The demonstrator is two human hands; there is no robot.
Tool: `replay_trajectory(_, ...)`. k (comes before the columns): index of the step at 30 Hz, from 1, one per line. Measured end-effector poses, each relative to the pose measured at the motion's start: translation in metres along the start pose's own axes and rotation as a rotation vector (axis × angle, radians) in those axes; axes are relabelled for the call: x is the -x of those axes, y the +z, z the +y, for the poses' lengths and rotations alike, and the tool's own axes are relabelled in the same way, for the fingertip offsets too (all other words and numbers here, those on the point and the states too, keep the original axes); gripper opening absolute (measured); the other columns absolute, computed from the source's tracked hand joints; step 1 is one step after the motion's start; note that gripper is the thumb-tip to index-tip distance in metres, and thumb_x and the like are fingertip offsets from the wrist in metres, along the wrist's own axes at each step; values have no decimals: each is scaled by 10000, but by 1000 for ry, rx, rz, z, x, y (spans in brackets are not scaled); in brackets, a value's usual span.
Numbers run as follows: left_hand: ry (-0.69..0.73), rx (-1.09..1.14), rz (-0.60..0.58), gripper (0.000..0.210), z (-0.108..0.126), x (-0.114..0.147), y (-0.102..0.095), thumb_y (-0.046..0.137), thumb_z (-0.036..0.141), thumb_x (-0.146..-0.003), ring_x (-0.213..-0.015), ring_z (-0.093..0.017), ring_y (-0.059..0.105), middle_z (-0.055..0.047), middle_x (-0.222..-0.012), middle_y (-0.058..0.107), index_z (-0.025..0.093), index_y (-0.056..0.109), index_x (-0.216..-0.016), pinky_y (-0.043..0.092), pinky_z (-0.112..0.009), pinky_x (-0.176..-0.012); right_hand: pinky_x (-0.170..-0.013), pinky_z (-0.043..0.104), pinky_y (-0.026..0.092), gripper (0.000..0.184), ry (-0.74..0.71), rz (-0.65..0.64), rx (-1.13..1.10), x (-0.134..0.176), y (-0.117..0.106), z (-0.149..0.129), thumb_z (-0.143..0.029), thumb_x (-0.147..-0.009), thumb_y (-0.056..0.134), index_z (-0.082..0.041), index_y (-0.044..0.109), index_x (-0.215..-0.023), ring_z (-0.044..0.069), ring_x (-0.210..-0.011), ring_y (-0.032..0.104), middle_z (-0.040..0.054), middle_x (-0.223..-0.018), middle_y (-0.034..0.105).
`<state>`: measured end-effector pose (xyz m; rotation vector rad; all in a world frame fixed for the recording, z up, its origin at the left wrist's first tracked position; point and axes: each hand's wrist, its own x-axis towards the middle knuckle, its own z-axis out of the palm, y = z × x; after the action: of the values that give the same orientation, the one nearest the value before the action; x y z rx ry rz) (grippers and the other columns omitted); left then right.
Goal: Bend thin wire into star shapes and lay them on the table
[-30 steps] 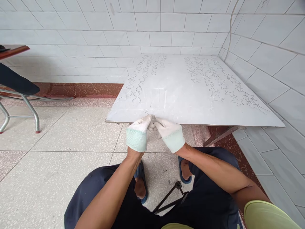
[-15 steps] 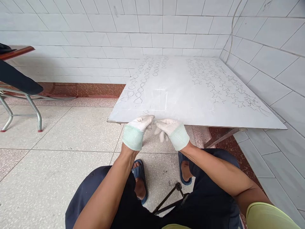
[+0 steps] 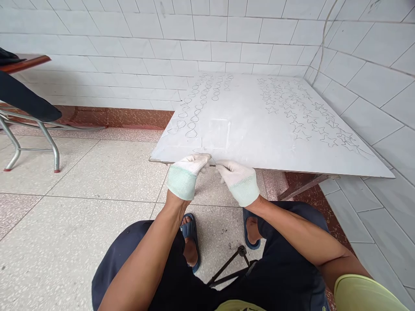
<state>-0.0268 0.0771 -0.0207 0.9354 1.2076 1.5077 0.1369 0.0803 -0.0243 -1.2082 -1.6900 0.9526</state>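
Note:
Both hands wear white knit gloves with pale green cuffs and meet at the near edge of the white board (image 3: pixel 259 147). My left hand (image 3: pixel 193 166) pinches a thin wire (image 3: pixel 201 142), whose bent end sticks up past the fingers over the board. My right hand (image 3: pixel 234 172) is closed a short way to the right, its fingertips pinching the same wire where it crosses the small gap. The part of the wire inside the fingers is hidden. Figure-eight wire shapes (image 3: pixel 191 130) lie in rows at the board's left, and star-shaped wires (image 3: pixel 302 135) at its right.
White tiled walls stand behind and to the right of the board. A cable (image 3: pixel 323 41) hangs in the corner. A folding stool (image 3: pixel 48 144) with metal legs is at the left. A dark metal frame (image 3: pixel 241 251) stands on the floor between my feet.
My hands have drawn slightly apart, and a thin stretch of wire now shows between them. The wire end above my left hand stands up more plainly. The view has shifted slightly.

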Motion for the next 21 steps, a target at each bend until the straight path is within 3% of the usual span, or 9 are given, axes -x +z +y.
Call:
replay_trajectory(6,18,-16,-44,283,3,0,1,847,416,-699,-600,-132,483,4,-594,575,187,697,-625,413,-297,-661,-984,337,554,300,-182,-32,155,-4,-5,1,-295,-1034,562,-344,848,-1108,206,-1057,744,-27,-1112,823)
replay_trajectory(13,-84,-107,-35,310,11,-4,0,857,443,-590,-521,-125,430,-16,-537,568,200,666,-563,297,-298,-535,-870,295,501,335,-296,-124,364,-6,-13,1,-280,-1073,523,-301,846,-987,197,-921,718,1,-937,800)
replay_trajectory(21,-75,-130,-105,301,12,-3,-1,841,425,-622,-495,-125,425,-18,-503,552,204,663,-522,327,-299,-523,-852,303,452,307,-401,-269,346,-14,-22,3,-239,-1059,525,-268,827,-1008,203,-893,678,26,-940,786)
